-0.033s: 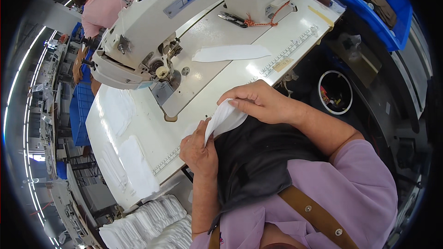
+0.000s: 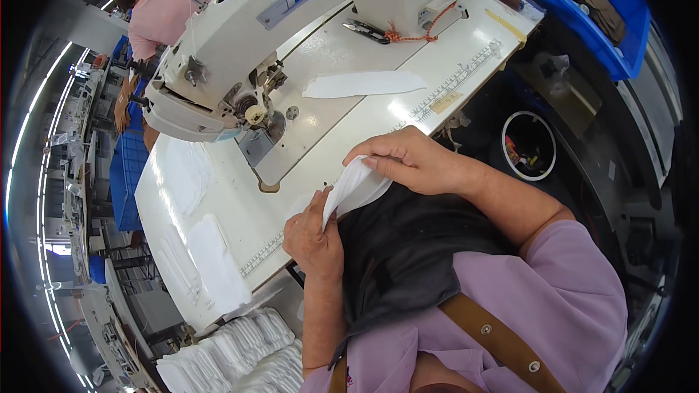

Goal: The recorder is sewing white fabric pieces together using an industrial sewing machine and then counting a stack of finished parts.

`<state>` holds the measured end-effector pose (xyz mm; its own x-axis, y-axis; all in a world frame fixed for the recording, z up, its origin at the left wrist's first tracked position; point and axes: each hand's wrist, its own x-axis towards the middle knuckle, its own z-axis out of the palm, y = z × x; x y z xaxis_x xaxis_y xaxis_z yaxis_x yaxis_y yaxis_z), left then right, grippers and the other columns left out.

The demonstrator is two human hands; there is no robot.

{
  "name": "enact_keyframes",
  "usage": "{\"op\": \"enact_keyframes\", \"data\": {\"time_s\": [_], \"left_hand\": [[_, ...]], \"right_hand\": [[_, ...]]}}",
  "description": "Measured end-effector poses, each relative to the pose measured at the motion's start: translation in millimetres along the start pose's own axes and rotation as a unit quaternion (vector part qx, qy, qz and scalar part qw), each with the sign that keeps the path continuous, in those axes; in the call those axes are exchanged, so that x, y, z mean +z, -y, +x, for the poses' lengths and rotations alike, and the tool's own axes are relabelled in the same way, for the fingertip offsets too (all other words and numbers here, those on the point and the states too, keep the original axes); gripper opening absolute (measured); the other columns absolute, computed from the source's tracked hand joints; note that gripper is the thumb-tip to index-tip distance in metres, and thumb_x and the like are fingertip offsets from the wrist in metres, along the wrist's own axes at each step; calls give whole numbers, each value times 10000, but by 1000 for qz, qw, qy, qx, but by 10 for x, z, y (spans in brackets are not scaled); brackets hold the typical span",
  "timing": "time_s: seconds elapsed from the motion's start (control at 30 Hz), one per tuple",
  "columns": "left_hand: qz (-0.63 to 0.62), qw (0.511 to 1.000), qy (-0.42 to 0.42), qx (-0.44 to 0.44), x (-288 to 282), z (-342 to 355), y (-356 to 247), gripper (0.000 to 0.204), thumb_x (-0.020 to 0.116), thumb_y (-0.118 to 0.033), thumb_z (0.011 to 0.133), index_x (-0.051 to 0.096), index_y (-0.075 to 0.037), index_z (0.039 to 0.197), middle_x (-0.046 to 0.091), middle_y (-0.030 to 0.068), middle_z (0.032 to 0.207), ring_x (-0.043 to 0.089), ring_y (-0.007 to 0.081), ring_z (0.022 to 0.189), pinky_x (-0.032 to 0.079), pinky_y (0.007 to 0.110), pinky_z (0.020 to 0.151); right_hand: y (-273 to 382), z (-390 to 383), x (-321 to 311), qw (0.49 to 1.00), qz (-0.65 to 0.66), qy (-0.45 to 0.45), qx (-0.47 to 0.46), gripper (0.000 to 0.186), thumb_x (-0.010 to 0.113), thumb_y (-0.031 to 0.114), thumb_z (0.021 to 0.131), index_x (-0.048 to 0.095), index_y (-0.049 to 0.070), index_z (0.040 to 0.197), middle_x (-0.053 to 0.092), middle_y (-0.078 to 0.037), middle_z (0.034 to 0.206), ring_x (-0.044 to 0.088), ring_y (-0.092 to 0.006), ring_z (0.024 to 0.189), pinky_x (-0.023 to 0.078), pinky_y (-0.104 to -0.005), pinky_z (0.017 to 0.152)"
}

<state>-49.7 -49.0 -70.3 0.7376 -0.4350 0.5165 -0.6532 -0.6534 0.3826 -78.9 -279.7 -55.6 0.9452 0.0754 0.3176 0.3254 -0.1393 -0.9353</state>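
Between my two hands is a folded white fabric piece (image 2: 354,188), over the table's front edge and my dark apron. My left hand (image 2: 314,239) pinches its lower left end, with the fingers partly behind the cloth. At the upper right end, my right hand (image 2: 408,162) grips it between thumb and fingers. Beyond my hands stands a white sewing machine (image 2: 306,11), its presser foot area (image 2: 266,120) apart from the cloth. A flat, narrow white fabric piece (image 2: 364,84) lies on the machine table (image 2: 320,156) to the right of the needle area.
More white pieces (image 2: 215,262) lie on the table's left side. Stacked white bundles (image 2: 226,353) sit below it. Thread snips (image 2: 368,30) on an orange cord rest near the machine's base. At right are a blue bin (image 2: 626,51) and a round bucket (image 2: 551,142). Another person (image 2: 164,11) is far left.
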Motion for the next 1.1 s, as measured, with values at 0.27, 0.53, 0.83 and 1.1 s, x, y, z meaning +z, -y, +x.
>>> {"op": "enact_keyframes", "data": {"time_s": [0.27, 0.53, 0.83, 1.1], "left_hand": [[-34, 997, 13, -65, -16, -32, 18, 265, 749, -114, 807, 737, -114, 1072, 747, 97, 950, 693, 230, 750, 494, 319, 735], [-130, 980, -11, -147, -32, 29, -40, 213, 805, -87, 782, 772, -79, 992, 736, 78, 802, 662, 168, 685, 509, 275, 657], [-183, 978, -39, -88, 43, 3, 88, 215, 778, 6, 777, 762, -13, 991, 737, 104, 794, 659, 100, 693, 493, 235, 601], [-88, 996, -10, 29, 15, -17, 49, 236, 778, -61, 735, 763, -128, 960, 757, 55, 909, 735, 238, 929, 488, 305, 806]], "right_hand": [[16, 8, -28, 997, 0, -16, 76, 240, 542, 188, 1003, 647, 5, 1117, 700, -118, 992, 644, -125, 892, 501, -273, 799], [6, -285, 31, 989, 36, -135, -42, 273, 590, 221, 991, 606, -27, 1104, 669, -91, 971, 633, -125, 850, 503, -264, 789], [-254, -636, 148, 930, 323, 14, 176, 366, 625, 232, 978, 546, -10, 1240, 666, -101, 1042, 667, -142, 827, 546, -270, 718], [91, -215, 104, 885, 372, 82, 267, 552, 564, 343, 1006, 373, 30, 1419, 632, -191, 1096, 698, -206, 847, 596, -308, 629]]}}
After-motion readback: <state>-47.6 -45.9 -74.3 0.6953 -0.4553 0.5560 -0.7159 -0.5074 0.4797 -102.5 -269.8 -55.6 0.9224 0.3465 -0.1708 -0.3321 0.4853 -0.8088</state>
